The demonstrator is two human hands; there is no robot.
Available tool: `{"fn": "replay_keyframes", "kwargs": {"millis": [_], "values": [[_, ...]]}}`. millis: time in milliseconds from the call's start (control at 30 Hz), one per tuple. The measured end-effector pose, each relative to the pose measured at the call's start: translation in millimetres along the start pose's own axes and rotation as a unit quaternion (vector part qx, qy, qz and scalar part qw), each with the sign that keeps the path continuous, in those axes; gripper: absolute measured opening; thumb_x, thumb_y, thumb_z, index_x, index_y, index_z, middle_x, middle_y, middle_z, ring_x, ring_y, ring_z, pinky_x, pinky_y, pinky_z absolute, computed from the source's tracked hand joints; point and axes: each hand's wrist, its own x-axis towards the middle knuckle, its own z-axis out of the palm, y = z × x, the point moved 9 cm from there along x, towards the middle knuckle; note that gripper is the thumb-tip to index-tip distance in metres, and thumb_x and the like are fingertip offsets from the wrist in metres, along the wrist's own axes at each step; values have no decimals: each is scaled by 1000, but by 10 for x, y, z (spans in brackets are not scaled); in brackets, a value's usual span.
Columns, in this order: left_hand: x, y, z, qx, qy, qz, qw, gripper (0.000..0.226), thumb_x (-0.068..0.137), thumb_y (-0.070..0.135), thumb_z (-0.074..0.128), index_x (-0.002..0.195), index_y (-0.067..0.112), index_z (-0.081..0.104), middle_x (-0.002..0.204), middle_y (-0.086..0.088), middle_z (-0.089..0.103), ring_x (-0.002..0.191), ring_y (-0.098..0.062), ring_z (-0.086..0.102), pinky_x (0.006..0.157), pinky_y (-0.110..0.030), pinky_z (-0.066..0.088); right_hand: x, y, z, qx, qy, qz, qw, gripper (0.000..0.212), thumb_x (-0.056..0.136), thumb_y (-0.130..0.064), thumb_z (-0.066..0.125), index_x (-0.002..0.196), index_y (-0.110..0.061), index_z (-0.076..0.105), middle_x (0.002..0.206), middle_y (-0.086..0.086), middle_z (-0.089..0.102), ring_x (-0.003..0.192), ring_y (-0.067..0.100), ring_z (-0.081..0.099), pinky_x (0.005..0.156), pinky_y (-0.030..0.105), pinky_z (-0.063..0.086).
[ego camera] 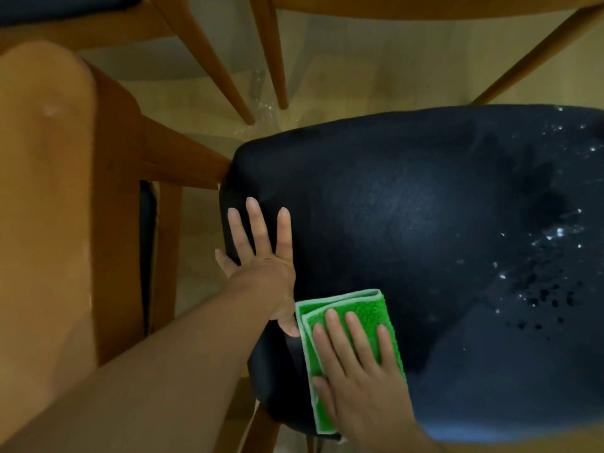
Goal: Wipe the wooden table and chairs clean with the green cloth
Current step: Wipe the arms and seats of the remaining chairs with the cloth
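No text, label, brand, number or sign can be read anywhere in the view; nothing legible is printed on any surface that is shown.

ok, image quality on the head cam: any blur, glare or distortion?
Head view: dim and warm, soft overall; wide-angle bending at the wooden chair back; specular glints off droplets on the dark seat cushion; green cloth and both hands reasonably sharp.
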Motion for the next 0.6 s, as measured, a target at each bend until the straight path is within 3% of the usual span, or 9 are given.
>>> {"fn": "replay_keyframes", "kwargs": {"millis": [133,200,300,400,467,600], "values": [[25,1,-8,0,0,5,1000,169,47,45,94,81,21,-70,98,-21,-72,89,-45,-64,105,-70,-7,428,241,-303,31,40,-18,999,57,97,-41,30,150,-21,24,157,1,23,143,23,27,113,51,15],[6,-7,-4,1,-7,-4,1000,168,46,47,93,78,20,-70,97,-21,-72,87,-45,-64,105,-70,-7,963,644,-569,36,79,66,994,60,97,-41,28,152,-18,17,158,1,15,144,26,26,113,51,12],[0,-7,-10,8,-3,-12,1000,169,44,51,93,77,18,-70,96,-22,-72,89,-46,-62,106,-69,-6,1675,1176,-872,69,96,206,971,61,100,-43,17,155,-18,10,163,2,7,149,25,8,116,53,4],[-14,-9,-29,10,1,-11,1000,168,45,52,92,76,18,-70,95,-23,-72,90,-47,-61,106,-70,-4,1805,1195,-918,84,124,266,952,60,100,-41,17,155,-18,12,163,3,10,149,26,7,116,54,3],[-29,-19,-24,8,-4,-8,1000,168,46,50,93,75,19,-70,93,-22,-73,90,-46,-61,106,-69,-5,1561,939,-803,71,125,247,958,61,101,-42,19,155,-17,10,163,7,9,149,28,7,116,55,4],[2,-21,0,3,0,-3,1000,168,47,46,93,80,21,-69,96,-21,-73,95,-46,-60,108,-70,-3,530,223,-313,32,60,86,994,64,97,-44,31,155,-19,18,162,5,8,148,28,16,116,54,8]]}}
